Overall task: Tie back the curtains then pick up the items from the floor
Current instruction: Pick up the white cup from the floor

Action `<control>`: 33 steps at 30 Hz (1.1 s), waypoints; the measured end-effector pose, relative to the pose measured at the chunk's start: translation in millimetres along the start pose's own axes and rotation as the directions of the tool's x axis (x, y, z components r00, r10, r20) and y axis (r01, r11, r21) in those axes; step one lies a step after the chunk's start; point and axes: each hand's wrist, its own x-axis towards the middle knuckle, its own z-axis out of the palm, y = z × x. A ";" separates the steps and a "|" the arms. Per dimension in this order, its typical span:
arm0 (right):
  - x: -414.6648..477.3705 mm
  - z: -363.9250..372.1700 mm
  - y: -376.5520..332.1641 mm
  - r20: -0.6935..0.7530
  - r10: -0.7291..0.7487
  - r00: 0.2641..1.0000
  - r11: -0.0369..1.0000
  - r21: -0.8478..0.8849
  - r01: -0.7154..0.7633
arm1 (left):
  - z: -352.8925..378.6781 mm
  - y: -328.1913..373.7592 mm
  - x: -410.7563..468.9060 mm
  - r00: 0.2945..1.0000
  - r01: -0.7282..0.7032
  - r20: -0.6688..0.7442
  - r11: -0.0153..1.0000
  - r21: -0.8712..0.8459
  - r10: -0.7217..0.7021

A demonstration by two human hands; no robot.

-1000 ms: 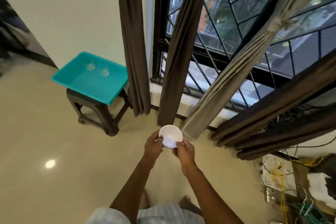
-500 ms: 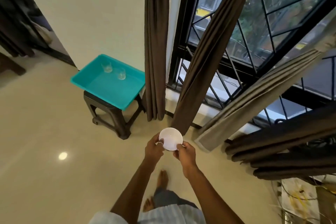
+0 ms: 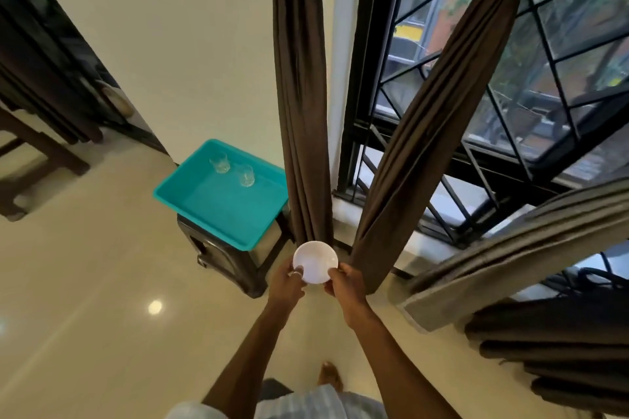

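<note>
We hold the white bowl [image 3: 315, 262] in a two-handed grip, left hand [image 3: 285, 286] and right hand [image 3: 347, 286] closed on its rim, the teal tray [image 3: 218, 204] just beyond.

My arms are bare, ring [image 3: 296, 271] on left hand [image 3: 285, 286], pale striped garment [image 3: 306, 403] at waist, feet bare.

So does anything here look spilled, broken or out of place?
Nothing stands out. Both hands, left hand and right hand, hold a white bowl level. Two clear glasses stand upright in the teal tray on a dark stool, with no spill showing. The brown curtains hang gathered.
</note>
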 end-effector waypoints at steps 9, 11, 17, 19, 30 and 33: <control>49.9 29.0 -21.4 0.000 0.028 1.000 0.999 -0.021 -0.028 | -8.1 21.7 68.2 0.993 0.122 -0.006 0.990 0.064 -0.122; 60.0 42.6 -25.4 -0.012 0.037 0.999 0.999 -0.009 -0.037 | -16.5 26.6 84.5 0.989 0.144 0.008 0.987 0.073 -0.145; 88.2 103.0 -44.3 -0.032 0.059 0.998 0.998 -0.023 -0.059 | -61.8 38.5 141.7 0.994 0.068 0.063 0.969 0.236 -0.085; 96.6 131.1 -54.8 -0.060 0.077 0.995 0.997 -0.016 -0.078 | -84.3 45.1 166.2 0.994 0.036 0.094 0.977 0.210 -0.057; 128.4 290.4 -87.0 -0.218 0.242 0.945 0.970 0.049 -0.237 | -193.1 47.5 292.5 0.975 0.068 0.184 0.956 0.285 -0.124; 148.1 312.6 -93.8 -0.234 0.242 0.942 0.970 0.069 -0.232 | -204.0 52.6 326.7 0.959 0.057 0.248 0.947 0.317 -0.140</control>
